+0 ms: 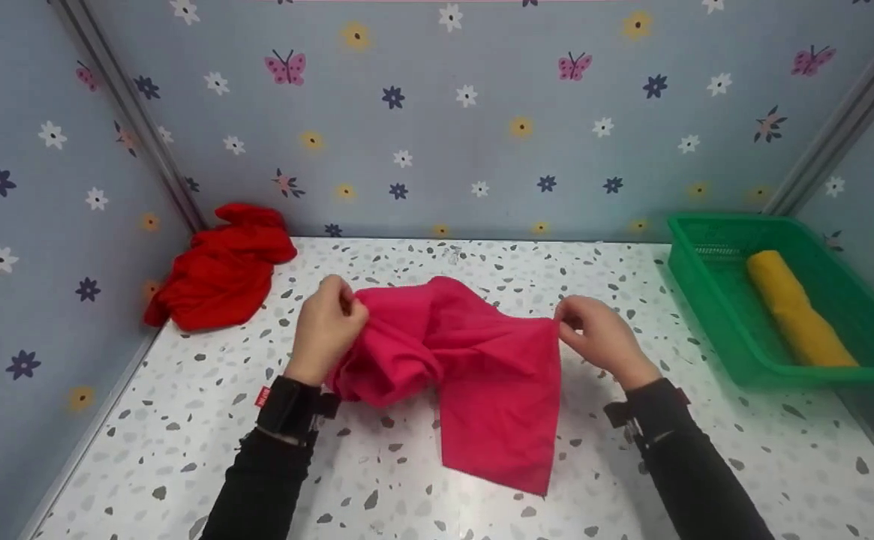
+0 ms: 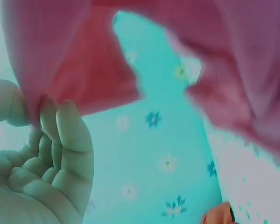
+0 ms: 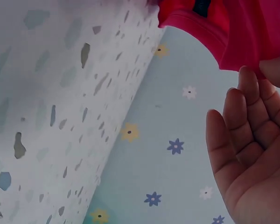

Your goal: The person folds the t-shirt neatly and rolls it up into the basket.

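Walls (image 1: 437, 165), three, pale blue, printed with flowers and pink butterflies, grey strips at the corners. Tabletop (image 1: 376, 495), white with grey speckles, set between the walls. Basket (image 1: 714, 330), green, open-topped, at the far right of the tabletop beside the right wall. Garment, pink (image 1: 497, 390), bunched and folded at its left, a smooth panel hanging at its right; located over the middle of the tabletop, between the two hands; whether its lower edge touches the surface cannot be told. Garment, red (image 1: 226, 270), crumpled in a heap, far left corner, against the wall. Sleeves (image 1: 256, 480), black, one pair, on the person's forearms. Roll, yellow (image 1: 800, 307), apparently cloth, lying lengthwise inside the basket. Left hand (image 1: 328, 326): thumb and fingertips closed together in a pinch on the pink garment's upper left edge, remaining fingers bent. Right hand (image 1: 605, 337): thumb and forefinger pinching the upper right corner of the same garment, other fingers loosely spread below. Wrist straps (image 1: 289, 405), black, one per arm. Label (image 3: 202, 7), dark, inside the pink garment's banded opening, partly cut off in the right wrist view.
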Demonstrator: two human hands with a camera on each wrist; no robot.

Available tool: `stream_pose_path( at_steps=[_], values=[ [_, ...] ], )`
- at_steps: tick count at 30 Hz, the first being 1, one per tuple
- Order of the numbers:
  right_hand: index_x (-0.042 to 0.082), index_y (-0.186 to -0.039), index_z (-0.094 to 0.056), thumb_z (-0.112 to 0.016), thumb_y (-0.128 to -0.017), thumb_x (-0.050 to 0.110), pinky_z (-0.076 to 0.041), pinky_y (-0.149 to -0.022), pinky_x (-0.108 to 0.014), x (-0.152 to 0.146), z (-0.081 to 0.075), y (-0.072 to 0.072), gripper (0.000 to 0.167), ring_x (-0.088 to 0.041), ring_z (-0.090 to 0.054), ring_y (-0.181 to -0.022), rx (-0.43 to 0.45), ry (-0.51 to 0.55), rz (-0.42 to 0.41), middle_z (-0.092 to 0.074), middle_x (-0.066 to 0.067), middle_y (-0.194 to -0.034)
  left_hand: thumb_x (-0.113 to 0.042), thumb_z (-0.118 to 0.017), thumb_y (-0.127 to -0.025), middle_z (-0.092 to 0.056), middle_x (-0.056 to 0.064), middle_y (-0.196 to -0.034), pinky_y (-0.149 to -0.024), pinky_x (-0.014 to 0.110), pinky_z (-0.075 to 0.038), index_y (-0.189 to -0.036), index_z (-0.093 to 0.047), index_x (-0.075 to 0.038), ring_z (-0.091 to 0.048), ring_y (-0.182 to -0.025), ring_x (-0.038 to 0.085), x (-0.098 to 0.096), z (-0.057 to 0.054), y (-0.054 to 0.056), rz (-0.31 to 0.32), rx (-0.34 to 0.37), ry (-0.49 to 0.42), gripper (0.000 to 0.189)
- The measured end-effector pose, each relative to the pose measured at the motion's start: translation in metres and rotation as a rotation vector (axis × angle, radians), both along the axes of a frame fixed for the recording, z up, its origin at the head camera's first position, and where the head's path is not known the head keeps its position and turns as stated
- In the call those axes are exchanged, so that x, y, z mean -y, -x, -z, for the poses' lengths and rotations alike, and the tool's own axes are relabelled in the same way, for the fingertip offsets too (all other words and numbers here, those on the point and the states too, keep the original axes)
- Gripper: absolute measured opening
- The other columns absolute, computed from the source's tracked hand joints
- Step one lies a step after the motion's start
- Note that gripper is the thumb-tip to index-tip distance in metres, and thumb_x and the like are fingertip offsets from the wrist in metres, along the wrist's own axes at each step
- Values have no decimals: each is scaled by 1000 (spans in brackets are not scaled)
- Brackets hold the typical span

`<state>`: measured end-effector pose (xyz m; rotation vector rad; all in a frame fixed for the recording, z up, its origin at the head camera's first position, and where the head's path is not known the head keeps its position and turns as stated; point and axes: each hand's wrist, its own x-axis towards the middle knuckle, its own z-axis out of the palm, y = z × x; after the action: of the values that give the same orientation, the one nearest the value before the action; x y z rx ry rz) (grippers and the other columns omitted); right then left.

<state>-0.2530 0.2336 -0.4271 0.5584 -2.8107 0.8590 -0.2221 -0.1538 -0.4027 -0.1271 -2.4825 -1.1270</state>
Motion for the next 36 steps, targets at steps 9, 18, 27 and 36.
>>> stream_pose_path(
  at_steps=[9,18,27,36],
  values=[
    [4,-97,-60,-60,-94,6,-50,-76,-35,-24,-26,-1,4,-23,-56,-80,-102,171,126,-62,-10,-89,-6,-54,-88,-58,16,-84,-68,38,-44,-93,-51,1,-55,-76,27,35,-25,-1,-157,-118,-98,9],
    [-3,-98,-62,-60,-93,5,-43,-70,-19,-33,-51,2,9,-17,-54,-77,-344,295,199,-63,-14,-89,-8,-54,-92,-59,16,-86,-68,30,-43,-95,-51,2,-54,-74,21,44,-43,0,-251,-269,-165,11],
    [-5,-99,-62,-60,-93,4,-42,-70,-19,-43,-67,-1,11,-4,-50,-76,-505,391,274,-63,-15,-90,-7,-56,-92,-61,18,-88,-69,24,-41,-95,-54,5,-54,-73,17,50,-56,-3,-281,-399,-147,12],
    [-4,-96,-64,-65,-89,-1,-41,-70,-18,-45,-62,-10,7,-11,-50,-80,-622,395,204,-63,-15,-90,-6,-63,-89,-59,22,-97,-89,48,-40,-88,-61,6,-53,-96,37,51,-50,-8,-300,-502,145,12]
  ],
)
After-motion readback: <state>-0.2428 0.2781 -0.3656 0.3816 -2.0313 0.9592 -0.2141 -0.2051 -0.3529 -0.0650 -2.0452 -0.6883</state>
